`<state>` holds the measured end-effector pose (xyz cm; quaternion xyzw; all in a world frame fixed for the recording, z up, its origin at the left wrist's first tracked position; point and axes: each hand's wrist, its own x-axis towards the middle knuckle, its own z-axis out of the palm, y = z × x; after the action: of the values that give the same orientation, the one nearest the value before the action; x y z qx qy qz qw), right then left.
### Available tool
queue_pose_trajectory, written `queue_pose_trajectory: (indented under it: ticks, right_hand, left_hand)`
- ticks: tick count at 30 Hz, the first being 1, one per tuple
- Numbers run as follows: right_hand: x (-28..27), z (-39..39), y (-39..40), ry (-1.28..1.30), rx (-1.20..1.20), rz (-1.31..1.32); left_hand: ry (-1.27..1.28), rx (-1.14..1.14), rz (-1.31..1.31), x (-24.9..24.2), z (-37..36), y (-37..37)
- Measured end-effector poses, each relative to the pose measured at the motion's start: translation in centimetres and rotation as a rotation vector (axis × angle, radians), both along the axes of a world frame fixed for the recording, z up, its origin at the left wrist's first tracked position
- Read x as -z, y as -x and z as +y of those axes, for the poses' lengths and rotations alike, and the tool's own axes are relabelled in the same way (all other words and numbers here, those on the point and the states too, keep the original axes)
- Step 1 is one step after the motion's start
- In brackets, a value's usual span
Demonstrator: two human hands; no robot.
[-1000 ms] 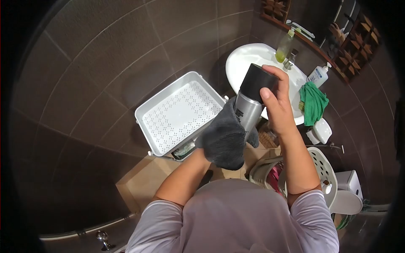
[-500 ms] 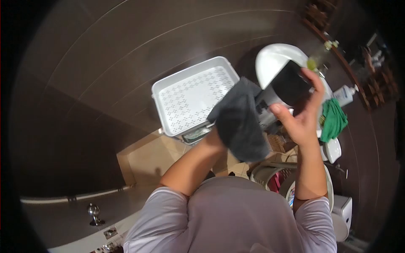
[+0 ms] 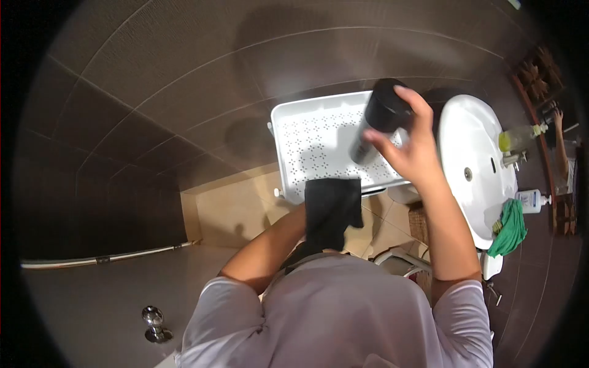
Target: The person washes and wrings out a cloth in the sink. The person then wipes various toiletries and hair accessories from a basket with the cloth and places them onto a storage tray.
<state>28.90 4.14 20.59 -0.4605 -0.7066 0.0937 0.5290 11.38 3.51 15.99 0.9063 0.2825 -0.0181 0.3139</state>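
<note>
A can with a black cap (image 3: 386,110) is gripped near its top by my right hand (image 3: 411,144), thumb on one side and fingers on the other. The can tilts over the right part of a white perforated tray (image 3: 316,147). Below the tray's front edge, a dark cloth (image 3: 333,211) covers my left hand, whose fingers are hidden; only the forearm shows beside it.
To the right is a white sink (image 3: 457,141) with a tap (image 3: 514,158), a soap bottle (image 3: 512,138), a white pump bottle (image 3: 531,201) and a green cloth (image 3: 509,230). A wicker basket (image 3: 418,224) stands below. A metal knob (image 3: 153,317) is at lower left.
My right hand has moved the can left, from beside the sink to over the tray. The dark cloth on my left hand has come down and closer to my body. The view has shifted.
</note>
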Motion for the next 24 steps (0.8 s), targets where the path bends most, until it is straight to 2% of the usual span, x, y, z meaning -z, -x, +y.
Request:
queue_pose_trajectory:
  ticks: [1,2,6,7,10,13,17,19,22,24]
  right_hand:
    - [1.4,2.1,0.9,0.094,0.007,0.050]
    - [3.0,4.2,2.2,0.190,0.015,0.099]
    - [9.9,11.3,7.4,0.144,-0.160,0.068]
    - [10.8,12.6,8.7,0.271,-0.170,0.111]
    - [13.1,15.1,11.3,0.292,-0.148,0.087]
    - [14.3,16.0,12.1,0.262,-0.134,0.013]
    - [14.6,16.1,11.7,0.327,-0.089,0.038]
    - [14.9,15.9,11.6,0.349,-0.137,0.250]
    - [14.5,14.4,9.7,0.256,-0.086,0.087]
    - [15.2,11.5,7.7,0.198,-0.064,0.136]
  left_hand:
    - [-0.057,0.084,0.045,-0.2,-0.2,1.2]
    - [0.018,0.092,0.018,0.0,-0.1,2.2]
    - [0.154,0.094,-0.052,0.8,0.4,4.5]
    - [0.167,0.091,-0.063,0.9,0.6,5.0]
    - [0.201,0.086,-0.086,1.1,1.3,5.8]
    - [0.220,0.097,-0.096,1.1,2.1,6.5]
    - [0.245,0.146,-0.102,1.3,2.8,6.2]
    - [0.249,0.169,-0.100,1.5,3.2,5.9]
    - [0.237,0.204,-0.082,1.4,3.7,5.1]
    - [0.206,0.203,-0.070,1.2,4.0,3.8]
